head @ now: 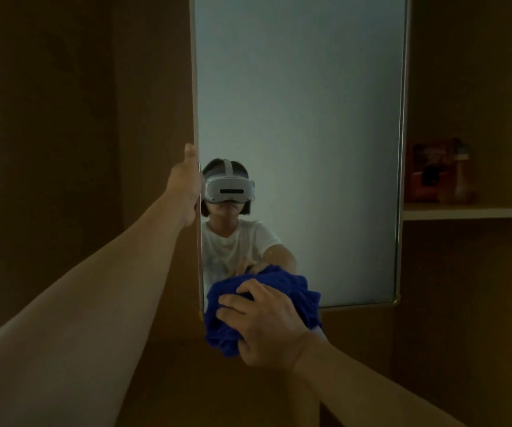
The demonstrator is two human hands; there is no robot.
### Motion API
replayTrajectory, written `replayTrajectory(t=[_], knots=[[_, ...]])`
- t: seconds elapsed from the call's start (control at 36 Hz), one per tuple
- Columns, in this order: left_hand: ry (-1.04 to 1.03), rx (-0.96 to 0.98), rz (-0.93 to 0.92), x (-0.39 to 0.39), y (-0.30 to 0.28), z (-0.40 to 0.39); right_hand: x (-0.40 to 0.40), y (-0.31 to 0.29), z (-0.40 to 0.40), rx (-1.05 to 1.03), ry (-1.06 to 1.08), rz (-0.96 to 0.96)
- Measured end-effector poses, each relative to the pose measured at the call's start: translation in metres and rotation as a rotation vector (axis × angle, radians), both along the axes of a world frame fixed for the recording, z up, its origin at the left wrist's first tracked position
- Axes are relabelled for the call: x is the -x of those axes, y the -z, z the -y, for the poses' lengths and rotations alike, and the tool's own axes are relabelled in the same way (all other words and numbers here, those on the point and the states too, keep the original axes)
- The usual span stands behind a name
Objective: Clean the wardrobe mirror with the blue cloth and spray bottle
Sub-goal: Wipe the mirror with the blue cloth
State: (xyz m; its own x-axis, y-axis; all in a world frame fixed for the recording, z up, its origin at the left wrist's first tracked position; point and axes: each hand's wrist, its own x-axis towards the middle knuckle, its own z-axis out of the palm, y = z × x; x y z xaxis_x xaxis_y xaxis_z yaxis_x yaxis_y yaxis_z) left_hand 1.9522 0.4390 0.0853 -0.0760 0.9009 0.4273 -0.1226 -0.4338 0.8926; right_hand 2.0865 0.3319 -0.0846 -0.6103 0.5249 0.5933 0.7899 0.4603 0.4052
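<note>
Mirror (301, 118) glass stands tall and upright, its long axis running vertically, hung on a wardrobe panel with a thin metal frame. At the mirror's lower left corner the right hand (267, 322) has its fingers curled into a bunched blue cloth (282, 291), pressing the wad against the glass just above the bottom edge of the frame. The left hand (187, 183) is wrapped round the mirror's left edge, about halfway up the visible pane, thumb pointing upward, apparently steadying the panel; its fingers are hidden behind the edge.

From the cloth, nearly all the unwiped-looking glass lies up and to the right, so the next stroke most likely runs along the mirror's long axis, upward, or sideways toward the right frame. The right hand is the nearer one for that work; the left is already occupied on the edge.

Right of the mirror, on a wooden shelf (470, 211), stands a dim bottle (461, 177) that may be the spray bottle, beside an orange box (424, 171); the light is too poor to be sure.
</note>
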Motion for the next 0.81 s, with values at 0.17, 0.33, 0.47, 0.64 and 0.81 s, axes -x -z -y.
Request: replayTrajectory(t=[0.17,0.33,0.47,0.64,0.81], knots=[[0.033,0.027,-0.112,0.008,0.028,-0.002,0.006,0.006,0.003,0.239,0.066,0.05],[0.019,0.011,-0.208,0.008,0.068,-0.009,0.014,-0.026,0.003,0.063,-0.051,-0.232],[0.024,0.009,-0.239,0.007,0.068,-0.011,0.043,-0.025,-0.012,-0.059,0.107,-0.143],[0.003,0.028,-0.23,0.007,0.066,-0.013,0.044,0.019,-0.013,0.093,0.19,-0.01],[-0.01,-0.015,-0.268,0.007,0.065,-0.005,0.034,0.007,-0.001,0.241,0.16,0.03]])
